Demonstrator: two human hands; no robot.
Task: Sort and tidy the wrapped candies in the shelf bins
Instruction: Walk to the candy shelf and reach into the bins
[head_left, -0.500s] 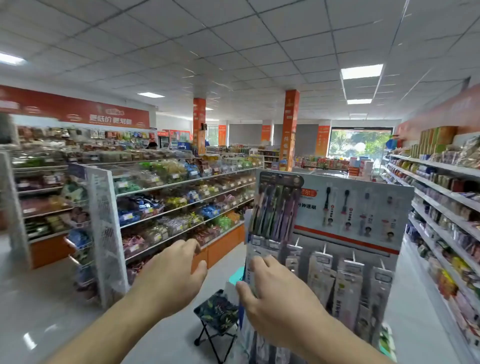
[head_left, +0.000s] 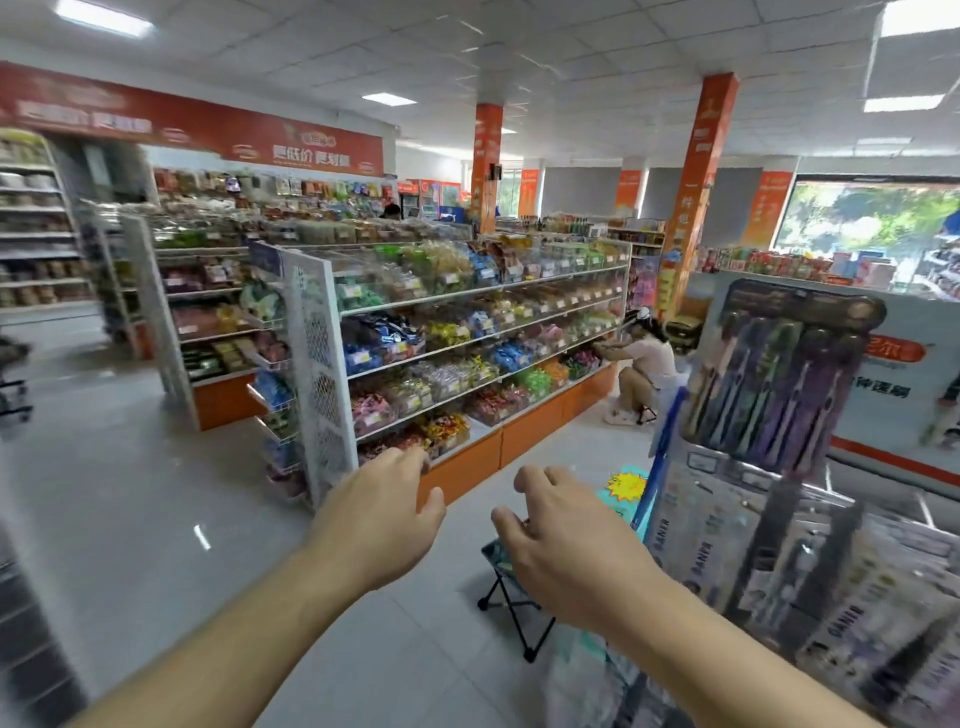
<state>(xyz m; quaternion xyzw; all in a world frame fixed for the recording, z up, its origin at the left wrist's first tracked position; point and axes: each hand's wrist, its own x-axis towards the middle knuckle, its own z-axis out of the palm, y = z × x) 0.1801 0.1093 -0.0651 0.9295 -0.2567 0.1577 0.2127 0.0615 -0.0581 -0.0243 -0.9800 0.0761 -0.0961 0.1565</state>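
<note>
A long white shelf unit (head_left: 480, 291) with an orange base holds clear bins of wrapped candies (head_left: 441, 428) in many colours on several tiers. It stands a few steps ahead across the aisle floor. My left hand (head_left: 382, 514) and my right hand (head_left: 558, 540) are stretched out in front of me at waist height, backs up, fingers loosely curled, holding nothing. Both hands are well short of the bins.
A small folding stool (head_left: 511, 597) stands on the floor under my right hand. A toothbrush display rack (head_left: 769, 467) crowds the right side. A person (head_left: 647, 364) crouches at the far end of the candy shelf. Grey tiled floor (head_left: 130, 493) stretches to the left.
The view has swung left and nearer the candy shelf, pushing the toothbrush rack to the right. Both hands have spread a little apart.
</note>
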